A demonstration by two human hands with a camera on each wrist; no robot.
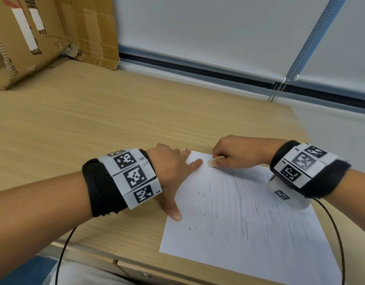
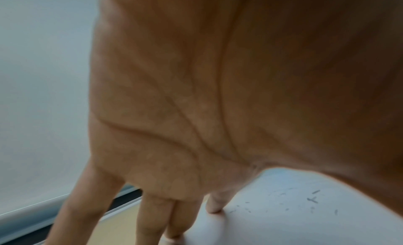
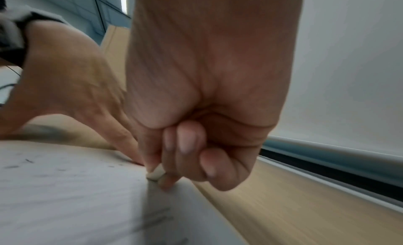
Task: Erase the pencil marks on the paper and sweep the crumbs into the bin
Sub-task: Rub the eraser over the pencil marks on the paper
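Observation:
A white sheet of paper (image 1: pixel 249 212) lies on the wooden desk, covered with faint pencil strokes and scattered dark crumbs (image 1: pixel 199 194). My left hand (image 1: pixel 177 171) lies spread on the sheet's left edge, fingers straight, index tip and thumb pressing the paper down. My right hand (image 1: pixel 233 155) pinches a small pale eraser (image 1: pixel 210 163) against the paper's far left corner, right beside the left index finger. In the right wrist view the eraser (image 3: pixel 156 173) sits between thumb and fingertips, touching the paper (image 3: pixel 65 197). The left wrist view shows the palm and crumbs (image 2: pixel 313 199) on the sheet. No bin is in view.
A cardboard box (image 1: pixel 33 38) stands at the desk's back left. A window blind with a bead chain (image 1: pixel 278 91) runs along the back edge. The desk (image 1: pixel 95 120) has bare wood left of the paper. Cables hang from both wristbands.

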